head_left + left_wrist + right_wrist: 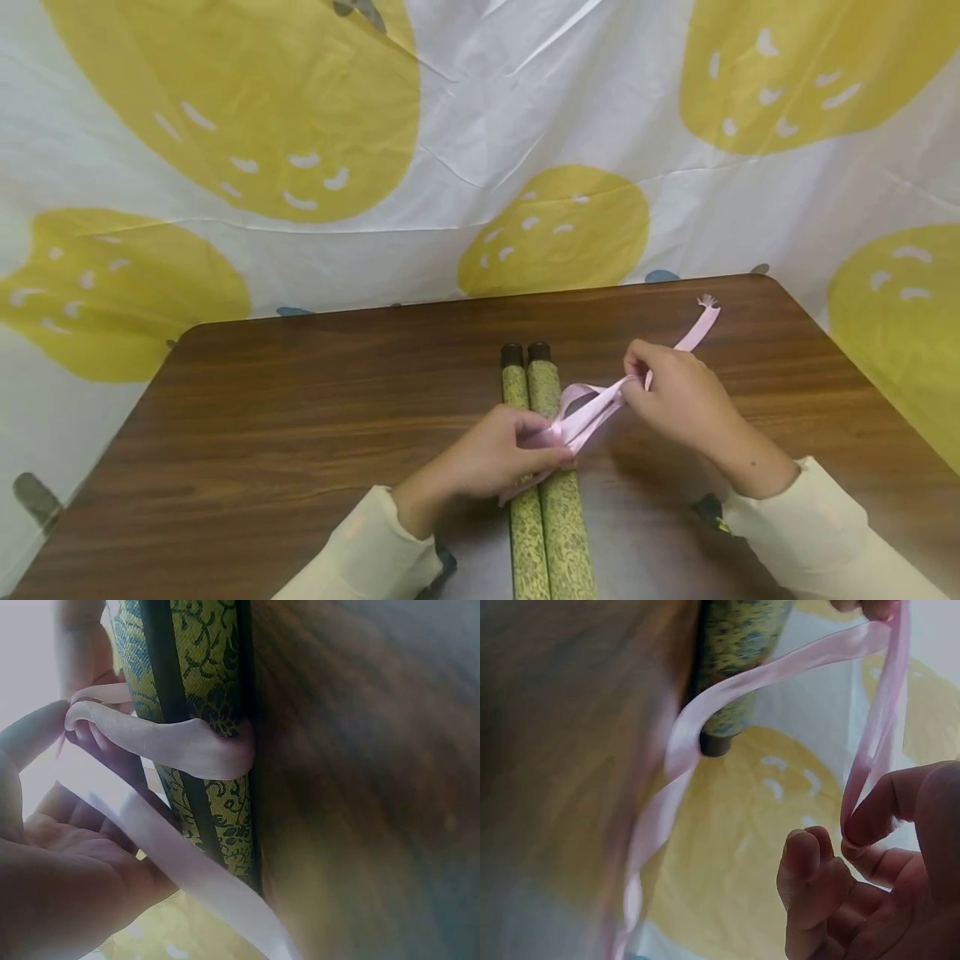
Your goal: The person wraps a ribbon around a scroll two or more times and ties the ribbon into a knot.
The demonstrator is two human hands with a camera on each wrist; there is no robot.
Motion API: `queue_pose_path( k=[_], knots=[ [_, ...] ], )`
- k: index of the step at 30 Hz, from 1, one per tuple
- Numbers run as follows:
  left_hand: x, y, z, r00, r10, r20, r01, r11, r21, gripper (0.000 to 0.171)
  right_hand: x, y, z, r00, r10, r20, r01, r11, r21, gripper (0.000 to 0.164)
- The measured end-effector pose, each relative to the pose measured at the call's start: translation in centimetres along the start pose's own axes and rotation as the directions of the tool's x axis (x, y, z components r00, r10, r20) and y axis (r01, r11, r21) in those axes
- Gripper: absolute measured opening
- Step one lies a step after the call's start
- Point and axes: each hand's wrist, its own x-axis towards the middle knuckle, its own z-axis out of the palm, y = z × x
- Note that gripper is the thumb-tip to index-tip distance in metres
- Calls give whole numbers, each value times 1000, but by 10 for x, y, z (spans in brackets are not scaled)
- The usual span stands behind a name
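Patterned rolls, head view: two, lying side by side on the wooden table, their dark end caps facing away from the person.
Pink ribbon, head view: gathered at the rolls and drawn out to their right in a loop; the frayed end lies farther right of them, past the other strands.
Left hand, head view: over the rolls, thumb and fingers pinching the ribbon where strands meet; best used as the anchor, firm enough that the wrap does not slacken.
Right hand, head view: to the right of the rolls, thumb and forefinger pinching the ribbon; an even, low pull should avoid dragging the rolls sideways.
Wrapped band, left wrist view: passes around the side of the rolls, standing slightly loose at its edge; smoothing it flat would likely improve the hold.
Right-hand pinch, right wrist view: well apart from the rolls, fingertips meeting on the loop.
Twisted length, right wrist view: runs past a roll's capped end; untwisting it before tightening seems advisable.
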Motion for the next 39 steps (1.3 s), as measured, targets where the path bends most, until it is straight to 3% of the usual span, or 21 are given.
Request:
queue_pose_path(
  k=[6,9,12,16,19,22,24,28,31,34,39],
  knots=[
    [0,0,0,1000,13,-1,-13,1000,6,22,-2,15,1,996,74,51,-76,996,42,9],
    [0,1,0,1000,5,0,-5,1000,-1,22,-2,20,-2,993,73,95,-85,988,130,10],
    [0,1,0,1000,-6,6,6,1000,-3,21,-2,24,-6,978,78,193,-131,951,280,9],
    [0,0,2,1000,-15,14,16,1000,-13,21,-3,28,-11,947,70,315,-221,851,477,12],
    [-1,-1,2,1000,-17,17,18,1000,-24,19,-3,29,-12,934,72,350,-265,795,545,23],
    [-2,-1,2,1000,-22,18,22,1000,-18,19,-4,30,-11,927,109,358,-302,781,547,30],
    [-2,-1,2,999,-24,23,25,1000,-14,19,-5,30,-9,928,127,349,-302,805,510,29],
    [-2,-1,2,999,-23,29,24,999,-23,20,-8,27,-6,954,72,292,-179,916,360,18],
    [-1,-1,3,999,-23,29,24,999,-25,21,-10,21,-4,969,-42,244,-28,960,277,33],
    [-1,0,3,999,-29,34,30,999,-39,20,-14,10,-4,964,-164,212,98,952,291,41],
    [-3,2,3,998,-39,51,44,994,-104,19,-18,-14,4,915,-341,217,237,887,395,28]
  ],
)
